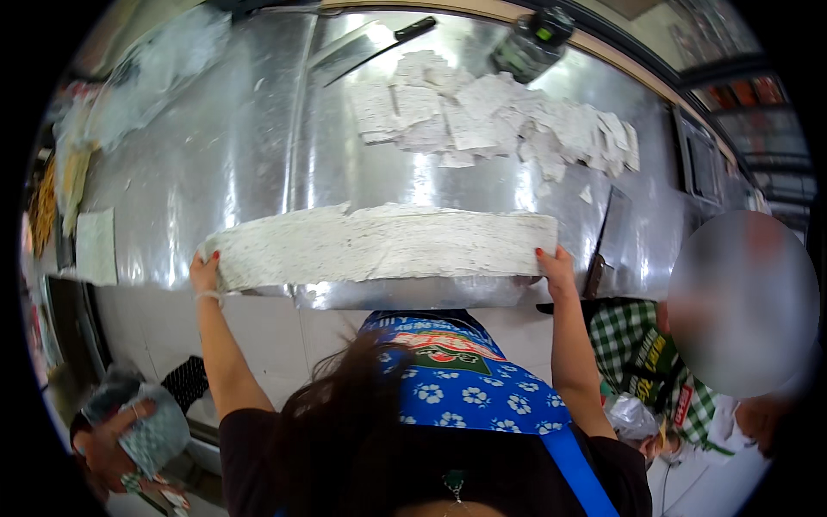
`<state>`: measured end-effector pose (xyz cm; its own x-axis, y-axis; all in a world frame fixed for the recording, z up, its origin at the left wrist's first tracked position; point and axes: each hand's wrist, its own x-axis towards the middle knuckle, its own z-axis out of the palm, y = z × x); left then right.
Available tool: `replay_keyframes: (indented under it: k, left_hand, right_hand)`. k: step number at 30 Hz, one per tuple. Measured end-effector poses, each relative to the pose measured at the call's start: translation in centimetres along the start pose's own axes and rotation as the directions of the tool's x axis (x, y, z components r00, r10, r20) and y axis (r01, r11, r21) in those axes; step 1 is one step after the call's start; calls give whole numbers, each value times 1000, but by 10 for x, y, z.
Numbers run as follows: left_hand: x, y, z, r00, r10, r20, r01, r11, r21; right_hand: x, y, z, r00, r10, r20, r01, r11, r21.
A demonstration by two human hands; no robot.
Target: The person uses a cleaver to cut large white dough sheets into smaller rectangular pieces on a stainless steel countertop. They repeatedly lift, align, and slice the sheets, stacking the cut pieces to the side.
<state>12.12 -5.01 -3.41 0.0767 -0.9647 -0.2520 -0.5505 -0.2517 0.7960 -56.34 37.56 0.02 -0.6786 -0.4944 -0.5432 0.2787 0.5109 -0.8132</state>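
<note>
A long white sheet with dark flecks, its upper edge ragged, stretches across the front of the metal table. My left hand grips its left end, the thumb on top. At the right end, my right hand pinches the lower corner the same way. The fingers under the sheet are hidden. Behind it lies a spread of torn, overlapping pieces of similar white, flecked material.
A cleaver lies right of the sheet; a long black-handled knife is at the back, near a dark-lidded jar. Clear plastic and a whitish rectangular piece are at left. People stand at right and lower left.
</note>
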Motion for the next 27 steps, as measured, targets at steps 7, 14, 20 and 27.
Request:
replay_keyframes:
  k: [7, 14, 20, 27]
  left_hand:
    - [23, -16, -7, 1000, 14, -4, -15, 989, -150]
    - [-49, 109, 48, 857, 432, -281, -129, 708, 694]
    - [-160, 216, 183, 550, 774, 313, -823, 437, 363]
    - [-285, 275, 343, 115, 695, 709, -844, 445, -300]
  right_hand:
    - [-3, -13, 9, 998, 16, -58, -13, 999, 53]
    - [-45, -67, 31, 846, -515, -139, 73, 370, -926]
    - [-46, -40, 43, 881, -357, -309, -50, 579, -814]
    - [-46, -28, 46, 694, -637, -337, 210, 626, -751]
